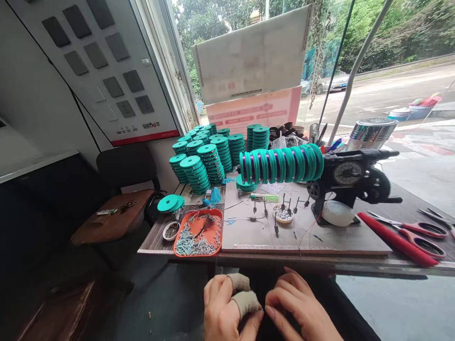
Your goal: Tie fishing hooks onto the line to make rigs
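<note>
Left hand (227,310) and right hand (300,308) at bottom centre of frame, below the front edge of the desk (156,244). Left: thumb and index closed to a tight pinch, other fingers curled, cloth wraps (246,303) on two of them; back of hand up. Right: thumb and index tips nearly together, just beside the left tips, other fingers loosely bent, hand angled in from lower right. Anything pinched is too small to tell. Nearest above: board (249,240) with dark weights (276,230) and thin lines, centre. Orange tray (219,218) of small parts left of board. Teal spools (195,175) stacked behind; more in a row on winder (350,174), right. Scissors (424,229) far right.
</note>
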The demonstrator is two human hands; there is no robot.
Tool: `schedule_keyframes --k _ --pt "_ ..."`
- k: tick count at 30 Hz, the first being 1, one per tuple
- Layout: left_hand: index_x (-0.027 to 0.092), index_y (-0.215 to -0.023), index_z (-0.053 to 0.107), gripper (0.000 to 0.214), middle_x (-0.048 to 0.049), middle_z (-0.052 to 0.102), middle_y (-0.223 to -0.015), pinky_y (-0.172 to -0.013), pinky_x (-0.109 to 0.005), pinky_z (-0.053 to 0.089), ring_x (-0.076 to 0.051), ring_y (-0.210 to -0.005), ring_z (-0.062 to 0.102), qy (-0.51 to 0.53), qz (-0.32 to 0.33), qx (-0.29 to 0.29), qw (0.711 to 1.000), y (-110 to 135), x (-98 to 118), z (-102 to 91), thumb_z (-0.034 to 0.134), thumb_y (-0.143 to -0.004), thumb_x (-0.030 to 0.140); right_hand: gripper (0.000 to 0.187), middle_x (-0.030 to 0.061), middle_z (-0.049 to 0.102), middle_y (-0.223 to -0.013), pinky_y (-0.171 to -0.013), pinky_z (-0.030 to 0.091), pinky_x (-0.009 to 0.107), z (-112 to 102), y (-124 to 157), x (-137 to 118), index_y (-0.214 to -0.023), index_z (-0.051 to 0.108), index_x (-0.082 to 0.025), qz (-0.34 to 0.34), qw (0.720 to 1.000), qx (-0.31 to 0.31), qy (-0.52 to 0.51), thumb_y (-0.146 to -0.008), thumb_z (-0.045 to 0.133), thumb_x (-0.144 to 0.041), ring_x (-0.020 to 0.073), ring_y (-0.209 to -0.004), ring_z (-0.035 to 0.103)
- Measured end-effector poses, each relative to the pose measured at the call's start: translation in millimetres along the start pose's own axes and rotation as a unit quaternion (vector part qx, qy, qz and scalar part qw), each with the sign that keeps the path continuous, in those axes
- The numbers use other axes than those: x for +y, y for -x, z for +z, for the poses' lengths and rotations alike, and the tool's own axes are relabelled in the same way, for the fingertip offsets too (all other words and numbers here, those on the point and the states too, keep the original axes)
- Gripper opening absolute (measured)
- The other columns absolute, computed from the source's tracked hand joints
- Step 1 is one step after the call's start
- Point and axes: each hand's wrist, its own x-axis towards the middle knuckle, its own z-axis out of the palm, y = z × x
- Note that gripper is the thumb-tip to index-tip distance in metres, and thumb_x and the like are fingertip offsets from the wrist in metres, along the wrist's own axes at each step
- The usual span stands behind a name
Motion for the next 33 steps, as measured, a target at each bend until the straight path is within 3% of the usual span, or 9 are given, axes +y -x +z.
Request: schedule_keyframes --k 10,19,23,27,31,33 --pt "0.022 -0.066 0.06 0.025 0.0002 0.061 -0.076 -0.067 -0.032 0.04 -0.018 -0.073 0.053 0.018 -0.01 0.027 0.999 -1.5 1.4 3.4 0.076 -0.054 0.008 0.011 -0.0026 0.058 -0.067 -0.077 0.048 0.034 1.8 -0.5 -0.2 -0.077 0.052 -0.022 0.0 1.0 0.006 -0.003 -0.082 0.053 -0.012 0.0159 -0.071 0.057" --pt "0.023 -0.062 0.061 0.026 0.0003 0.063 -0.076 -0.066 -0.033 0.042 -0.02 -0.074 0.055 0.032 -0.036 0.011 0.999 0.1 0.1 6.1 0.073 -0.05 0.004 0.01 -0.0034 0.062 -0.06 -0.065 0.049 0.03 -0.5 -0.7 2.2 -0.076 0.063 -0.026 0.008 1.0 0.001 -0.025 -0.084 0.056 -0.025 0.0177 -0.073 0.058" --pt "0.027 -0.073 0.065 0.024 -0.0022 0.064 -0.082 -0.068 -0.036 0.045 -0.023 -0.078 0.057 0.054 -0.08 0.008 0.995 6.3 -7.1 3.8 0.075 -0.054 0.017 0.016 -0.0032 0.062 -0.059 -0.067 0.049 0.027 -1.7 0.1 -0.1 -0.073 0.064 -0.025 0.054 0.996 0.016 -0.075 -0.085 0.054 -0.027 0.0166 -0.072 0.058" --pt "0.029 -0.075 0.066 0.014 -0.0025 0.064 -0.082 -0.071 -0.037 0.045 -0.023 -0.081 0.057 0.077 -0.093 -0.003 0.993 9.4 -14.5 -4.2 0.064 -0.07 0.042 0.018 -0.0028 0.061 -0.059 -0.065 0.048 0.025 -2.2 0.5 -0.8 -0.071 0.063 -0.024 0.066 0.992 0.029 -0.1 -0.085 0.053 -0.028 0.0162 -0.071 0.057" --pt "0.026 -0.067 0.064 0.018 -0.0022 0.064 -0.075 -0.07 -0.035 0.045 -0.021 -0.078 0.057 0.067 -0.067 -0.025 0.995 6.6 -14.6 -9.7 0.058 -0.077 0.039 0.003 -0.0037 0.062 -0.06 -0.065 0.048 0.026 -3.4 -4.6 0.0 -0.081 0.063 -0.025 -0.008 0.996 0.068 -0.048 -0.079 0.061 -0.024 0.0164 -0.07 0.058" --pt "0.024 -0.068 0.064 0.014 -0.0021 0.064 -0.075 -0.069 -0.034 0.045 -0.02 -0.078 0.057 0.054 -0.05 -0.044 0.996 4.6 -12.6 -13.4 0.061 -0.076 0.035 0.011 -0.0049 0.062 -0.06 -0.071 0.047 0.029 -4.4 -9.7 -1.8 -0.084 0.061 -0.025 -0.067 0.992 0.11 0.001 -0.074 0.066 -0.022 0.0169 -0.069 0.059"
